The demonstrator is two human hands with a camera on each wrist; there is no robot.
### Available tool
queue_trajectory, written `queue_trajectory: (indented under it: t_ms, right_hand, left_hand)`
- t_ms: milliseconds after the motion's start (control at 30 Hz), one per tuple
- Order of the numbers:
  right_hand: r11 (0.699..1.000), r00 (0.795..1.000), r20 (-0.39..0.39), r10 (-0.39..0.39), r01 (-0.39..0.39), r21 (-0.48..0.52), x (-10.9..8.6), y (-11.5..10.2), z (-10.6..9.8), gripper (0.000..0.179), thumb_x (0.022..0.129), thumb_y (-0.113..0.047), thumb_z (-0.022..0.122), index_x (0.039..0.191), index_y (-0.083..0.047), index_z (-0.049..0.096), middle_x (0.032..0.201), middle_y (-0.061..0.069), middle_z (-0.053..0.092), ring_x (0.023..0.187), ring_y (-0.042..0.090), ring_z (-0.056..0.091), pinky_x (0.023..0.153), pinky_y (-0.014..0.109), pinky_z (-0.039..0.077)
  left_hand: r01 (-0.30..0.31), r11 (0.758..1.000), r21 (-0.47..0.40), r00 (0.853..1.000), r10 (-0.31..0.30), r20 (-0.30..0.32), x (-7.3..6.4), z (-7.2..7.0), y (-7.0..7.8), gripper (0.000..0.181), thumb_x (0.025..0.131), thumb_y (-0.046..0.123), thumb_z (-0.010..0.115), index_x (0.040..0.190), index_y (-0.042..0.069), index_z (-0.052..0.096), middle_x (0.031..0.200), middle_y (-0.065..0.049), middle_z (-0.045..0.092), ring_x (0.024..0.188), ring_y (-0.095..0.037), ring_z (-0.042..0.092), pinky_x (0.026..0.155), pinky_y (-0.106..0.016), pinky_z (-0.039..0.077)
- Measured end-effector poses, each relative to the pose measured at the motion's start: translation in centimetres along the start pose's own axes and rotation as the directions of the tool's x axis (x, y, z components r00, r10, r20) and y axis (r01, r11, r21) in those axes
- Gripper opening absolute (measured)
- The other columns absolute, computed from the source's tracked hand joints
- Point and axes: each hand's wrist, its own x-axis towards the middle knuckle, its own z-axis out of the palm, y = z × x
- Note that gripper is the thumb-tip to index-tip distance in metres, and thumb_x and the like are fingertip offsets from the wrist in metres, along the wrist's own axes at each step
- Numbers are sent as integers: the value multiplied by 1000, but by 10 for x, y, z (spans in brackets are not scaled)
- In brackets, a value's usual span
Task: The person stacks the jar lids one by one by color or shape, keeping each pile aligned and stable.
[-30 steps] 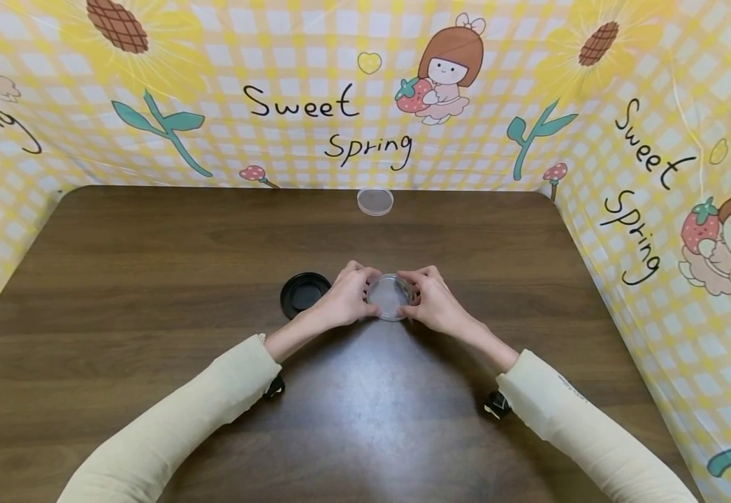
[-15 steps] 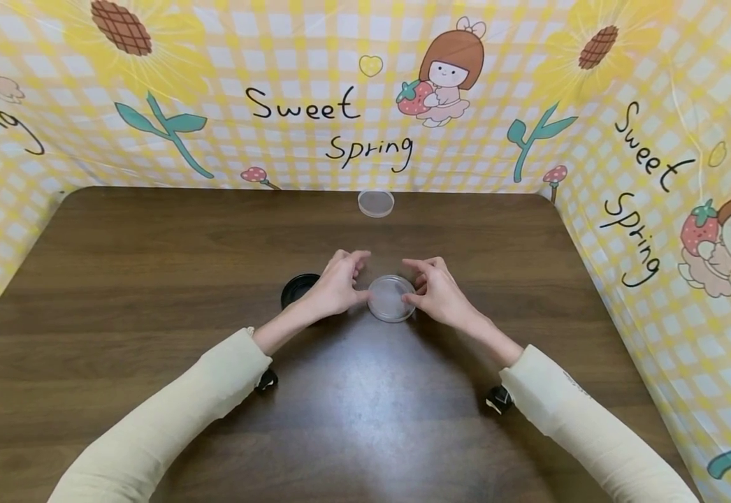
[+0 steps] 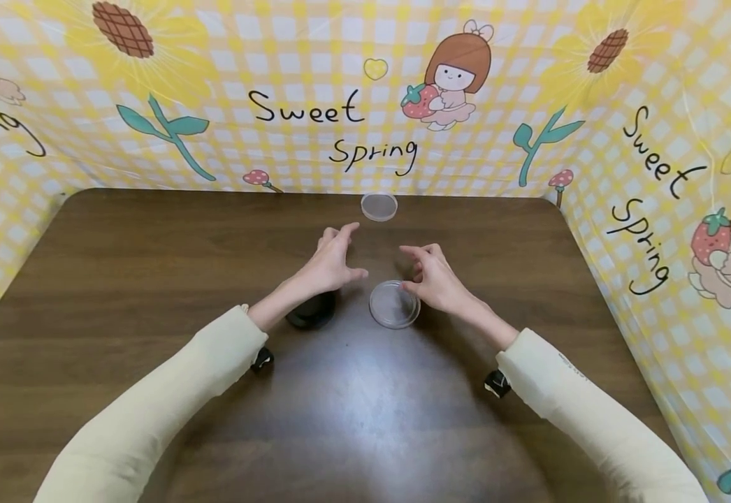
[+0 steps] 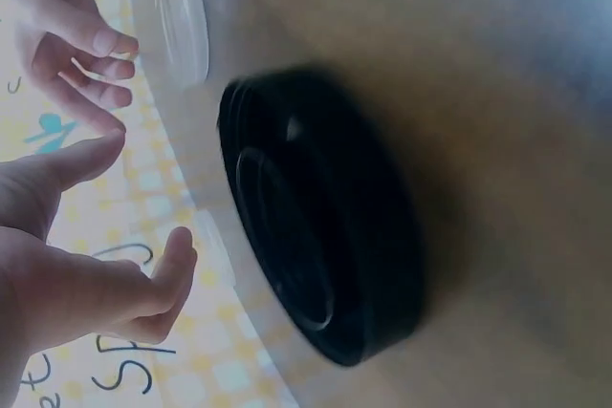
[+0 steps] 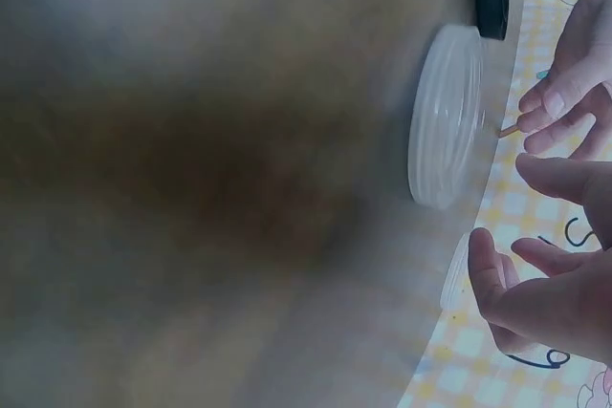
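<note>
A clear, shallow round plastic dish (image 3: pixel 394 307) lies on the table in front of both hands. My right hand (image 3: pixel 439 285) is just beyond its right side, thumb tip overlapping the rim in the head view, fingers loosely bent and holding nothing. My left hand (image 3: pixel 330 264) is held over the table with thumb and fingers spread apart. Below its wrist sits a black round dish (image 3: pixel 311 312), partly covered by the forearm in the head view. The left wrist view shows that black dish (image 4: pixel 382 236) whole, with a ringed recess. A second clear round piece (image 3: pixel 379 207) lies at the far edge.
The brown wooden table (image 3: pixel 170 237) ends at a yellow checked cloth (image 3: pixel 302 150) that rises along the back and sides. Long pale sleeves cover both forearms, and black devices (image 3: pixel 497 383) are strapped at the wrists.
Both hands have let go of the near clear dish, which stays on the table. My left hand has moved up and left, fingers spreading; my right hand has drawn slightly away.
</note>
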Motion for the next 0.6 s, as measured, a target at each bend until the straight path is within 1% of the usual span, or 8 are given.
queue_trajectory:
  t_ms: [133,233,400,500,600]
  right_hand:
    - [1000,999,26,22,-22,-3,17,1,-6,63,81,2,73,137,7,45,121,28,41,100,38,50,83,38,48]
    - [999,998,36,50,-50,10,31,5,-7,63,82,1,71,138,8,44,125,29,40,104,39,50,85,39,49]
    - [997,997,30,76,-75,-23,55,12,-2,64,83,-4,73,138,9,43,125,30,44,107,39,51,89,40,46]
    - [996,996,29,89,-88,-33,68,15,2,65,83,-5,73,138,9,42,124,30,46,109,38,52,93,40,43]
    - [993,992,27,121,-121,-9,79,19,3,65,83,-3,72,139,9,41,127,31,43,111,38,51,95,41,42]
  left_hand:
    - [19,1000,25,1000,-19,1,14,-6,-2,86,81,12,78,149,-1,27,134,-30,34,119,-42,34,97,-50,37]
    - [40,999,26,999,-40,6,26,-10,-6,85,82,11,76,149,-2,26,137,-32,28,123,-45,30,99,-52,35]
    - [84,996,33,996,-84,6,49,-13,-15,82,84,11,74,148,-3,25,139,-32,24,127,-46,25,101,-52,32]
    - [117,992,52,992,-119,41,61,-15,-17,83,84,13,75,148,-3,24,139,-32,26,126,-46,27,101,-51,32]
    - [137,988,72,986,-142,81,71,-16,-18,85,82,16,77,147,-3,25,139,-32,29,125,-47,30,101,-51,32]
